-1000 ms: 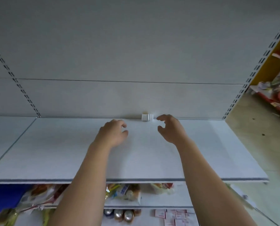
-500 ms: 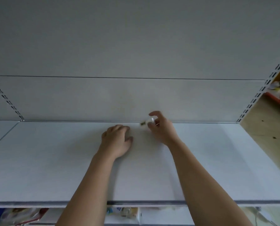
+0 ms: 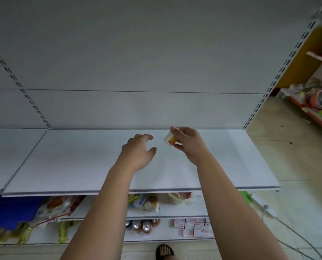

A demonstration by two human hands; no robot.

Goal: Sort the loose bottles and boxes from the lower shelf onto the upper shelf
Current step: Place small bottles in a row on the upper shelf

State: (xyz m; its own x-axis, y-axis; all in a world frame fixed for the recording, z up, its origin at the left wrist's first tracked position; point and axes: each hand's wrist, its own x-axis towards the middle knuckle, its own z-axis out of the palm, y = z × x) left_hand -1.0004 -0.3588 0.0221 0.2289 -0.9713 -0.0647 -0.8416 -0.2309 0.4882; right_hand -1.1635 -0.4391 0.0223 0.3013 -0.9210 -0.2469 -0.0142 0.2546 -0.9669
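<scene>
While cans and small boxes sit on the lower shelf by the person's sandalled foot, with snack packets on the tier above, both arms reach over the upper shelf. The left hand hovers with fingers loosely spread, holding nothing. Just to its right, the right hand pinches a small white bottle between thumb and fingertips, above the shelf's rear and apparently clear of its surface. The bottle is tilted, its long axis slanting up toward the left hand. Standing it upright probably falls to the right hand.
</scene>
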